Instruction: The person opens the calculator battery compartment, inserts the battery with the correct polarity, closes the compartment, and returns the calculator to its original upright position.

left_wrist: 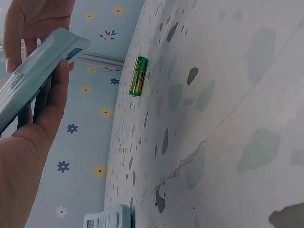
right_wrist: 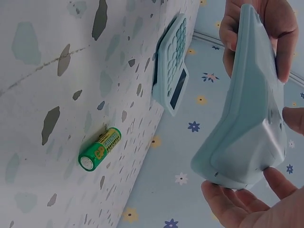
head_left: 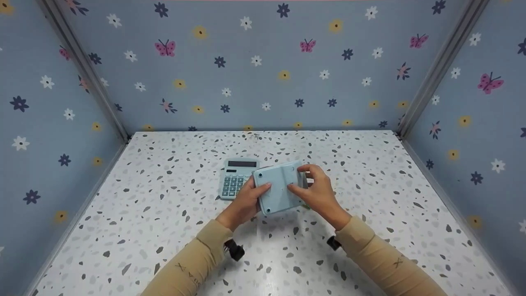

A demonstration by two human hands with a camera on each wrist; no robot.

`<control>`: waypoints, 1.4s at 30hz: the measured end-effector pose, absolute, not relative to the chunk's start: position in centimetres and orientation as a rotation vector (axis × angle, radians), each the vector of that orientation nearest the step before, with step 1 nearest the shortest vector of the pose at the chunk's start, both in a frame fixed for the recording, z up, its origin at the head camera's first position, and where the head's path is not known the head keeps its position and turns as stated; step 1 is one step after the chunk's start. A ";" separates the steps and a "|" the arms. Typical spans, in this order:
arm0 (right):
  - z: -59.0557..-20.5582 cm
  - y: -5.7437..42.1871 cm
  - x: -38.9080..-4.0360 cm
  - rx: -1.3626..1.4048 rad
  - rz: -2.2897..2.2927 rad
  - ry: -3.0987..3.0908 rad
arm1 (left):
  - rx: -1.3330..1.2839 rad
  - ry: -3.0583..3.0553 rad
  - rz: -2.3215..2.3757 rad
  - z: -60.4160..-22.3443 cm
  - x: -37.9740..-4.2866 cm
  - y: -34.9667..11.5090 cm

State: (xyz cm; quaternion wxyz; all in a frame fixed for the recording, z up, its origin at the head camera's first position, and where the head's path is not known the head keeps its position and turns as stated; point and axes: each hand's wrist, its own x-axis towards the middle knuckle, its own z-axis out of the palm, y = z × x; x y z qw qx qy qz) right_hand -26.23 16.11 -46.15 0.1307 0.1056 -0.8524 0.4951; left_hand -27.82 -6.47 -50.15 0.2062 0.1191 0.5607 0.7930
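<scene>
A light blue calculator [head_left: 277, 191] is held above the table with its back turned up; small dark feet or screws show at its corners. My left hand [head_left: 242, 205] grips its left side, thumb laid on the back. On the opposite side my right hand [head_left: 320, 193] holds the edge, thumb on the back and fingers at the wide end, as the right wrist view shows. A second light blue calculator [head_left: 232, 185] lies keys up on the table behind my left hand. A green battery [right_wrist: 100, 148] lies on its side on the table, mostly hidden in the head view.
The speckled white table [head_left: 164, 230] is bounded at the back and sides by blue panels [head_left: 263, 78] with flowers and butterflies. Metal posts [head_left: 94, 82] stand at the back corners. Small black devices [head_left: 234, 249] sit at both wrists.
</scene>
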 end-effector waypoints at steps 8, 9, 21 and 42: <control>-46.1 16.0 -26.1 0.284 1.439 -2.479 | 0.366 1.541 2.213 -50.3 -27.8 -6.4; -46.1 16.0 -26.1 0.287 1.445 -2.481 | 0.362 1.543 2.215 -50.3 -27.8 -6.4; -46.1 16.7 -26.1 0.316 1.564 -2.482 | 0.272 1.565 2.198 -50.3 -27.9 -6.5; -46.2 17.9 -26.1 0.466 1.475 -2.500 | 0.211 1.548 2.211 -50.1 -27.8 -6.7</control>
